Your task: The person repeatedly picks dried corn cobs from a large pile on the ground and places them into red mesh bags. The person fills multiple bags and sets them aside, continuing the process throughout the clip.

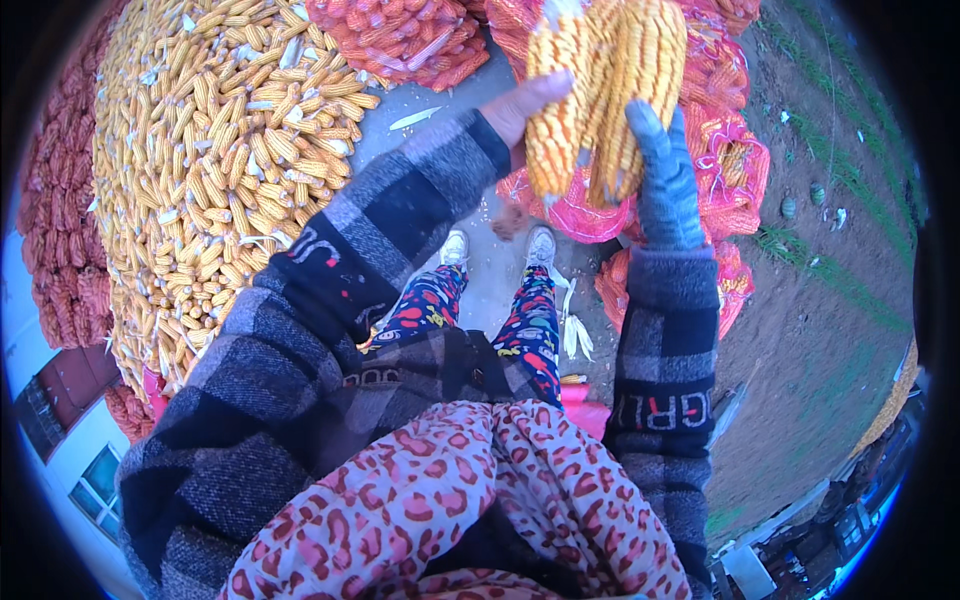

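Note:
My bare left hand (529, 105) grips a yellow ear of corn (553, 142) from its left side, thumb across its front. My right hand (667, 176), in a grey-blue glove, presses against another ear of corn (646, 75), with its thumb on the front. Between the hands the ears stand side by side as a bundle, roughly upright. Below and behind them is a pink-red mesh sack (581, 216), partly hidden by the ears. The fingers behind the bundle are out of sight.
A large heap of husked corn ears (217, 157) rises on my left. Filled red mesh sacks (397, 37) stand ahead, with more along the right (726, 172). Loose husks (576, 334) lie on the concrete floor (480, 292) near my shoes. Bare soil (810, 360) with green rows lies beyond.

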A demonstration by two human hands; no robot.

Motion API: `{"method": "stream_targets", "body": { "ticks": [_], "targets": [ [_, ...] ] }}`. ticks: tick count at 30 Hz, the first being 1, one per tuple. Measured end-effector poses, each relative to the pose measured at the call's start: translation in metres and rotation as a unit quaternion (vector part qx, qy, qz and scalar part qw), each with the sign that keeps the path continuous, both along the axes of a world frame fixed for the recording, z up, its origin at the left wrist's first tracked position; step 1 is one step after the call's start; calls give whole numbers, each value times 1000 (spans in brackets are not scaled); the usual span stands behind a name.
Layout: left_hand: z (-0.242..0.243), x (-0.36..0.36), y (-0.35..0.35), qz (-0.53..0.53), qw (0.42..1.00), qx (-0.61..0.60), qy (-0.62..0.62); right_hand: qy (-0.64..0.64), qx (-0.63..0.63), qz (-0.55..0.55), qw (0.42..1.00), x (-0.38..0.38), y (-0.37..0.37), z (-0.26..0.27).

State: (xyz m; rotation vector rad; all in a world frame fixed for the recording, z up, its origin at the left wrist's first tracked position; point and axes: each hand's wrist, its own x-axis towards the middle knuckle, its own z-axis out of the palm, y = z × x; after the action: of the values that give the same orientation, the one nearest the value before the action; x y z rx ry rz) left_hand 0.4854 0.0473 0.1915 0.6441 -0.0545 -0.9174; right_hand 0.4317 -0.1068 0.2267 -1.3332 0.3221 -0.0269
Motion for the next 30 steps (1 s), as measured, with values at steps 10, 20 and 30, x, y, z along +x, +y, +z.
{"method": "stream_targets", "body": {
  "ticks": [10, 20, 30],
  "targets": [
    [-64, -7, -52, 36, 988, 58, 138, 120, 39, 38, 991, 10, -51, -76],
    [-165, -53, -80, -12, 940, 91, 328, 360, 274, -58, 890, -43, -65, -191],
    [-265, -30, -114, 44, 950, 163, 262, 306, 20, -35, 951, -12, -78, -275]
  ]
}}
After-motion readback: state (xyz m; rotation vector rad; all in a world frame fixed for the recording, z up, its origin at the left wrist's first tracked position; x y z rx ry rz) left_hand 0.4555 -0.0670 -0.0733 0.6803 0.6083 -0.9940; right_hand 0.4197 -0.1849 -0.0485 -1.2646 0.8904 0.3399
